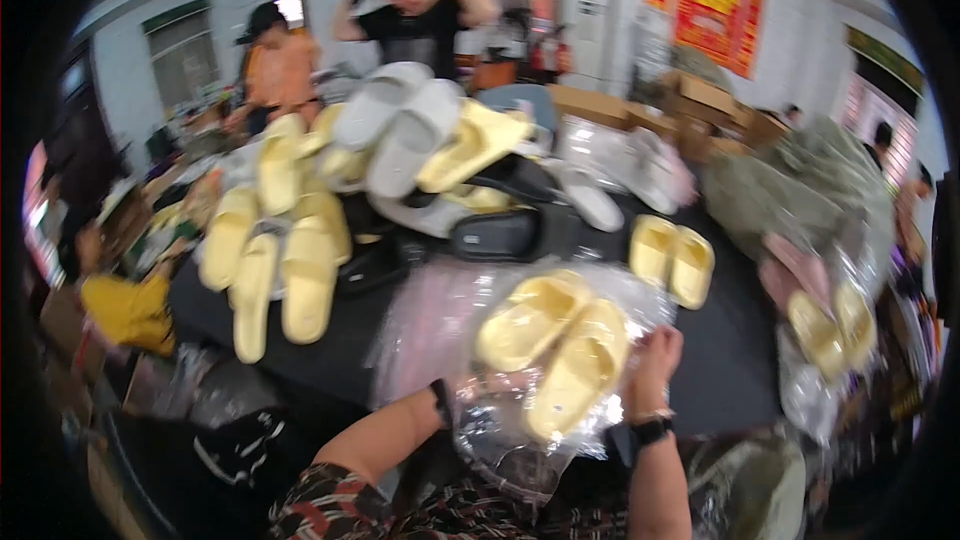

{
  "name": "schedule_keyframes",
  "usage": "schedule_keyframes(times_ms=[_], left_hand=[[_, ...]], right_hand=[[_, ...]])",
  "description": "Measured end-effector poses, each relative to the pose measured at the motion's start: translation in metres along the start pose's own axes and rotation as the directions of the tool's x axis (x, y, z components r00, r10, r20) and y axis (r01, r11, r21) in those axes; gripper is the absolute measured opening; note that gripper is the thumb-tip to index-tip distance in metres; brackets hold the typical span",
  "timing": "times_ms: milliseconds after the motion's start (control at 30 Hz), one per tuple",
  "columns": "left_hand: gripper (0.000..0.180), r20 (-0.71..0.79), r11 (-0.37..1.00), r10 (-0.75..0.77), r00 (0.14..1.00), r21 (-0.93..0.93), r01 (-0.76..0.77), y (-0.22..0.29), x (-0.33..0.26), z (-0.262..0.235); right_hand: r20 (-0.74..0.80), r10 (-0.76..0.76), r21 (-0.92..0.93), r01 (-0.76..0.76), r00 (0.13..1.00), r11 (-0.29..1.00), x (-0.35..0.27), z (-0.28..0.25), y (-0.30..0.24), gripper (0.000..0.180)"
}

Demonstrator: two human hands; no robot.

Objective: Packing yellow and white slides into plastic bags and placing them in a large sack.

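Note:
A pair of pale yellow slide slippers (575, 350) lies in a clear plastic bag (515, 445) at the near edge of the black table, side by side with the toes pointing away. My right hand (655, 365) has its fingers curled on the bag's right edge. My left hand (490, 385) reaches to the bag's left side, close to the left slipper; the plastic and glare hide its fingers. Beneath and left of the bag lies a stack of clear, pinkish plastic bags (425, 325). Another yellow pair (672, 260) rests on the table to the right.
Loose yellow slippers (280, 250), grey slippers (410, 130) and black slippers (495, 235) are heaped at the table's far side and left. A greenish sack (800, 185) and bagged slippers (830, 330) stand right. Cardboard boxes (700, 100) and people (410, 20) are beyond.

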State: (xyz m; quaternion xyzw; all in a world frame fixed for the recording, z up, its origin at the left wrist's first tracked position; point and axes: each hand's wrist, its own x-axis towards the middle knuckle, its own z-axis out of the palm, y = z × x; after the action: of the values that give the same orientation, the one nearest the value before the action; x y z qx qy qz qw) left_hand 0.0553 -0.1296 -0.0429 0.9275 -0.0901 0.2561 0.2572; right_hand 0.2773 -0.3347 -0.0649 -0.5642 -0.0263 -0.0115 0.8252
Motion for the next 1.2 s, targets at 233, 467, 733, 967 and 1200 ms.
schedule_keyframes(times_ms=[233,467,733,967,1200], left_hand=[[0.031,-0.048,0.989,-0.148,0.988,-0.034,0.146,-0.007,-0.006,-0.060],[0.032,0.072,0.951,0.017,0.997,-0.311,0.007,-0.011,0.012,-0.084],[0.030,0.507,0.920,-0.295,0.810,0.381,0.097,-0.049,0.033,-0.151],[0.027,0.233,0.951,-0.308,0.922,0.101,0.292,-0.039,0.133,-0.123],[0.048,0.170,0.698,-0.704,0.690,0.344,0.628,-0.088,0.181,-0.021]], right_hand=[[0.061,-0.151,-0.084,0.156,0.987,0.984,0.023,-0.034,0.011,0.009],[0.162,-0.070,-0.009,0.072,0.984,0.997,0.016,-0.019,0.013,0.005],[0.056,-0.014,0.057,0.010,0.998,0.998,0.018,-0.026,0.010,0.007],[0.093,-0.065,-0.014,0.067,0.994,0.998,0.013,-0.011,0.002,0.018],[0.098,0.012,0.137,-0.025,0.995,0.990,0.001,-0.004,-0.007,0.017]])
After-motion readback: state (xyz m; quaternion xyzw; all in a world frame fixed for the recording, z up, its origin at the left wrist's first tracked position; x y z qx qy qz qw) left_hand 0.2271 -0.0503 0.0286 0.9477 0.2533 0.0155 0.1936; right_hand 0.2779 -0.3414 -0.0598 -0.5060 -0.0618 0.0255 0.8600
